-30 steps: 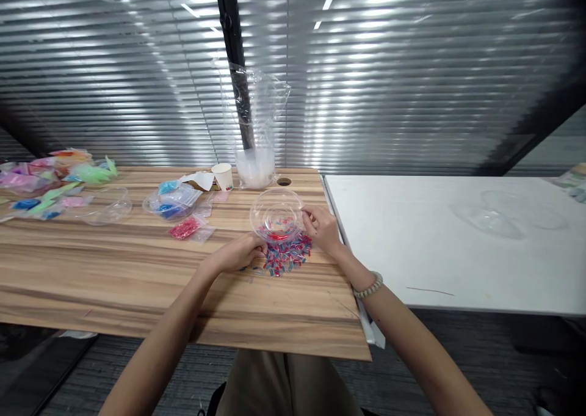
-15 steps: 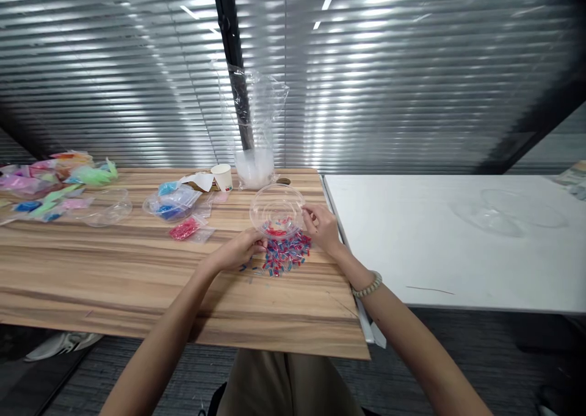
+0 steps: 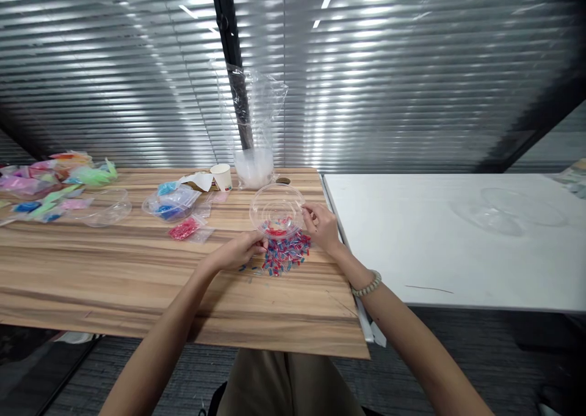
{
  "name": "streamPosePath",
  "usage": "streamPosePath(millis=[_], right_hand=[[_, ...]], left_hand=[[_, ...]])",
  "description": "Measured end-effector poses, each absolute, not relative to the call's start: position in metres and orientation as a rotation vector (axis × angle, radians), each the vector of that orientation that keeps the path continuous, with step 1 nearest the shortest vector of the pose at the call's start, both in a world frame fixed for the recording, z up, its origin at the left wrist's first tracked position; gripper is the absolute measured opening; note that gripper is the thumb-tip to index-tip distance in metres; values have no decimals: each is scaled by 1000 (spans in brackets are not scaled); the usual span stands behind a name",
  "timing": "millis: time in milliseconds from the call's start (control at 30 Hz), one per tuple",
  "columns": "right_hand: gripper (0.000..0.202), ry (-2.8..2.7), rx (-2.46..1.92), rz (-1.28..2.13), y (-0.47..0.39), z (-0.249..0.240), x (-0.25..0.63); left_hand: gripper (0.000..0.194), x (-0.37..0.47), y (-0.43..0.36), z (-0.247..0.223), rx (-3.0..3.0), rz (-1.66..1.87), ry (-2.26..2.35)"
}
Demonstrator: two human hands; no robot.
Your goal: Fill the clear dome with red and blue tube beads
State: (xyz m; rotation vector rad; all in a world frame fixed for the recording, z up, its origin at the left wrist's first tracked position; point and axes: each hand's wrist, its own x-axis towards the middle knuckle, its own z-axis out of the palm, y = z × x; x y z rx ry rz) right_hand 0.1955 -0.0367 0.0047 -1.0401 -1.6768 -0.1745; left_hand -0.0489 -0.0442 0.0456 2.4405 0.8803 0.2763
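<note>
A round clear plastic bowl (image 3: 263,199) stands on the wood-grain table, with several red and clear pieces in its near part. Just in front of it lies a loose pile of small red, blue and clear tube-like pieces (image 3: 286,254). The fingers of my right hand (image 3: 321,225) are closed at the bowl's right rim. My left hand (image 3: 245,249) rests at the left edge of the pile, thumb and fingers pinched together; what they hold is too small to make out. A few stray blue pieces (image 3: 242,268) lie below that hand.
To the left are a bag of red pieces (image 3: 184,228), a clear container with blue bags (image 3: 170,205) and colourful packets (image 3: 59,175). A paper cup (image 3: 222,176) and a tall clear bag (image 3: 254,167) stand behind. Clear lids (image 3: 508,211) lie on the white table (image 3: 394,245).
Both hands and the bowl stay in nearly the same place. At lower left, the shoe under the table has shifted mostly out of sight.
</note>
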Motion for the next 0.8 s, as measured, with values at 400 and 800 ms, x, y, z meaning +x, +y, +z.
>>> streamPosePath(millis=[400,800], right_hand=[[17,-1661,-1048,-187,-38,6,196],[17,-1588,-1073,-165,-39,8,194]], left_hand=[[15,-49,-43,46,2450,339,912],[15,-48,-44,50,2405,388,883]])
